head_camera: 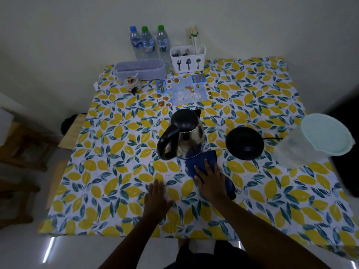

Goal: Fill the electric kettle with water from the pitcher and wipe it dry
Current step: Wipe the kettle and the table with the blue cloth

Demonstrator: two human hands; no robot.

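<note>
A steel electric kettle (191, 138) with a black lid and handle stands upright at the middle of the table, lid closed. Its black base (245, 145) lies to its right, apart from it. A clear plastic pitcher (310, 142) with a pale lid stands at the right edge. A dark blue cloth (202, 160) lies flat just in front of the kettle. My right hand (210, 181) rests palm down on the cloth, fingers spread. My left hand (157, 199) lies flat on the tablecloth to the left, holding nothing.
The table (108, 171) wears a lemon-print cloth. At the back stand three water bottles (148, 42), a white cutlery caddy (188, 58), a grey box (140, 69), a small jar (132, 83) and a printed menu (184, 90). Wooden stools (25, 148) stand at left.
</note>
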